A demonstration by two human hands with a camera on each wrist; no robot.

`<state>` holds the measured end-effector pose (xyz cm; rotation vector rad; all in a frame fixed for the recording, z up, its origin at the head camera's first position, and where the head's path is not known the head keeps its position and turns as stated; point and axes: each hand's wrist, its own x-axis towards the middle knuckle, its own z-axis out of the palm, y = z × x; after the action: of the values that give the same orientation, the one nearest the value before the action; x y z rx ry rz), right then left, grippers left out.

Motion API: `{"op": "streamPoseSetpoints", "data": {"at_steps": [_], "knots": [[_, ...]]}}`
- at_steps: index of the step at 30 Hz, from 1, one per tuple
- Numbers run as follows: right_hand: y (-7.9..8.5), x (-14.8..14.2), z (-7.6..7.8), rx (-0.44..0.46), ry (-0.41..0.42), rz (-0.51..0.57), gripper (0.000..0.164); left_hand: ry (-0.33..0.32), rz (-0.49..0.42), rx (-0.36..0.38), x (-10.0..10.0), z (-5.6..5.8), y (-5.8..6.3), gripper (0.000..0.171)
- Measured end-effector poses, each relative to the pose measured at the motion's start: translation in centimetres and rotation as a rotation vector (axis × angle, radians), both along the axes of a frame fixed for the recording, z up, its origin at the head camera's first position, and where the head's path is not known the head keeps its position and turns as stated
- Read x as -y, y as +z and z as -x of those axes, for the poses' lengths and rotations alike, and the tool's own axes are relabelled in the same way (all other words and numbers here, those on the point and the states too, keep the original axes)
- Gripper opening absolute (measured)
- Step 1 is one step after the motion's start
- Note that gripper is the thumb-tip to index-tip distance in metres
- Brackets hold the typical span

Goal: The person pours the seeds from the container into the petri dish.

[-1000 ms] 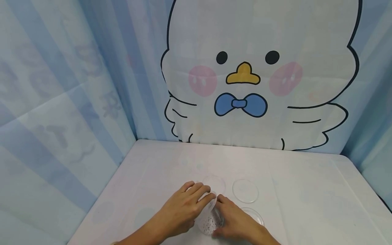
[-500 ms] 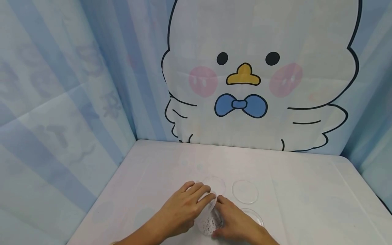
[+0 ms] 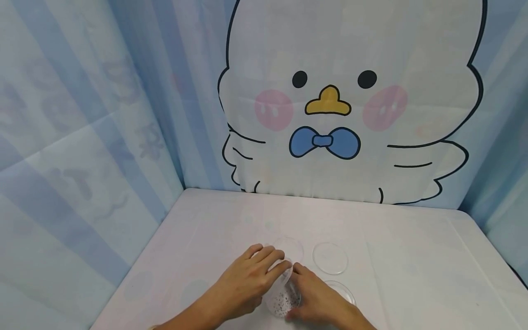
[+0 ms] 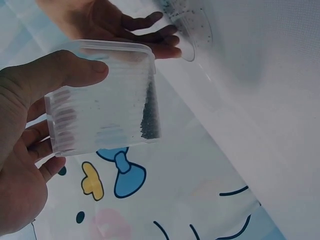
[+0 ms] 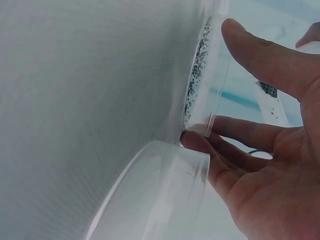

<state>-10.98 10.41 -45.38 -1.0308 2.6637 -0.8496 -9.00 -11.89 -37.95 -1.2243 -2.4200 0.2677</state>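
Observation:
In the left wrist view my left hand (image 3: 251,278) holds a clear plastic tub (image 4: 115,107) between thumb and fingers. The tub is tipped over, and dark granules (image 4: 150,117) are heaped in one end of it. Below it on the table stands a shallow, round clear dish (image 3: 282,303) with dark granules scattered over its bottom. My right hand (image 3: 315,295) grips this dish from the right, thumb on the near side and fingers round the far side, as the right wrist view shows. The tub's mouth is largely hidden behind my left hand in the head view.
Two round clear dishes lie behind my hands, a left dish (image 3: 290,247) and a right dish (image 3: 330,259). Another clear dish (image 5: 155,195) stands close beside my right hand, partly covered by it in the head view. A printed curtain (image 3: 330,174) rises behind the white table (image 3: 412,266).

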Motion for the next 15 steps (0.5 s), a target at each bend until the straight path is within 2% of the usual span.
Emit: {"op": "streamPoseSetpoints", "data": {"at_steps": [15], "knots": [[-0.12, -0.09, 0.06, -0.019, 0.003, 0.019, 0.076, 0.009, 0.020, 0.001, -0.06, -0.16, 0.27, 0.076]]}}
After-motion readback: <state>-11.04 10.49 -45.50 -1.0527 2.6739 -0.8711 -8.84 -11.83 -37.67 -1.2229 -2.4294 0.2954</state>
